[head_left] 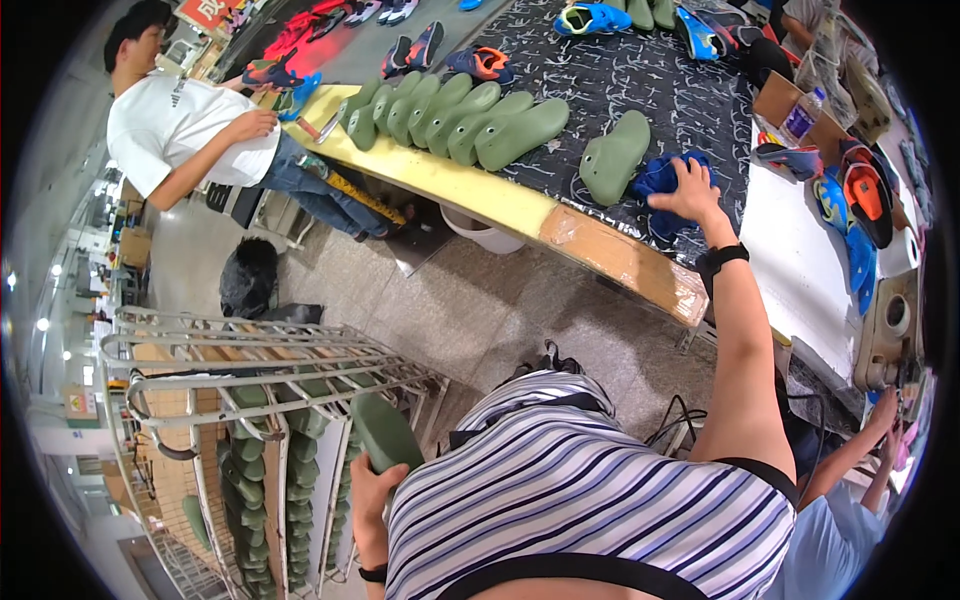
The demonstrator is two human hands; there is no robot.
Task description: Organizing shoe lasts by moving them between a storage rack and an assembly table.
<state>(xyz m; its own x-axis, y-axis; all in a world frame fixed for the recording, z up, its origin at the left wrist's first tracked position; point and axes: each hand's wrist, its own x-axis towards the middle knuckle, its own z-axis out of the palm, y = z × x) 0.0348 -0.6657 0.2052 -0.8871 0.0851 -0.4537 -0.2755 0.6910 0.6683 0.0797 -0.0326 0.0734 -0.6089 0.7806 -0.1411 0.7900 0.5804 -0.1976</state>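
Observation:
Down at my left side, my left hand [376, 488] is closed around the end of a green shoe last [384, 432], next to the rack. My right arm reaches out over the bench, and my right hand [692, 192] grasps a dark blue shoe upper [655, 180] from above, thumb and fingers around it. Part of that upper is hidden under the hand. Just left of it, a single green shoe last [615, 158] lies on the dark patterned bench top. Farther left, several green lasts [522, 134] stand side by side along the yellow bench edge [400, 162].
A wire rack [290, 385] filled with green lasts stands at my left. Colourful shoes lie at the bench's far side and on the white surface [795, 265] at right, near a bottle [803, 115]. A co-worker [190, 125] stands far left; another person sits lower right. A white bucket [482, 232] is under the bench.

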